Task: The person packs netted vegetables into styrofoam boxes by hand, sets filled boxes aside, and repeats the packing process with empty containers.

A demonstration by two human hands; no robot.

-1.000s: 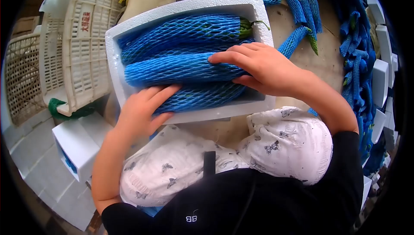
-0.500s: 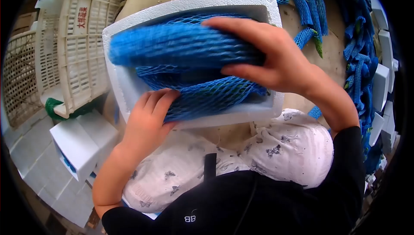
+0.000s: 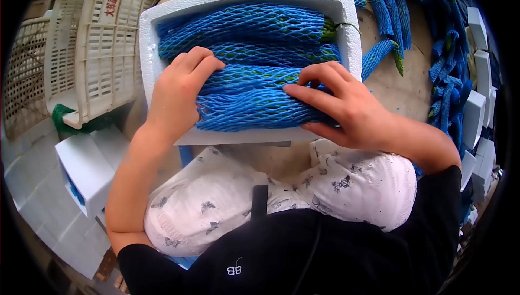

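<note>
In the head view, a white foam box holds several long green vegetables in blue foam-net sleeves; their exact kind is hidden by the netting. The nearest blue-sleeved vegetable lies lengthwise along the box's near side. My left hand is curled around its left end, fingers bent over the top. On its right end rests my right hand, with thumb and fingers bent round it. Behind them lie another sleeved vegetable and, against the far wall, one more with a green tip showing.
White plastic crates stand at the left, with a smaller white foam box below them. Loose blue-sleeved vegetables lie right of the box, and a large pile of them runs along the far right beside white foam pieces.
My right hand has brought the sleeved vegetable down from above the box to its near side. My left hand has risen and now holds its left end. The sleeved vegetables behind are uncovered.
</note>
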